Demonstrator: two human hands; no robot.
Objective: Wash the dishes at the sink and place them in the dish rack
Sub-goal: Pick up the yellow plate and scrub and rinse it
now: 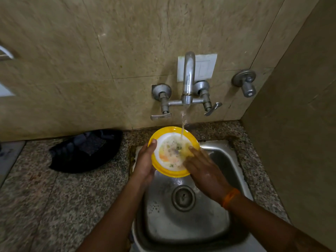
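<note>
The yellow-rimmed plate (173,151) carries no writing I can read, only a blurred coloured print under running water (183,124). I hold it tilted above the back of the sink (225,160), below the tap (188,79). My left hand (145,160) grips its left rim, thumb on top. My right hand (203,166) lies flat, fingers straight, pressed on its wet face.

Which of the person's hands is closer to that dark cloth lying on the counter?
Left. The left hand holds the plate's left rim, on the side toward the dark cloth; the right hand rubs the plate's far side.
</note>
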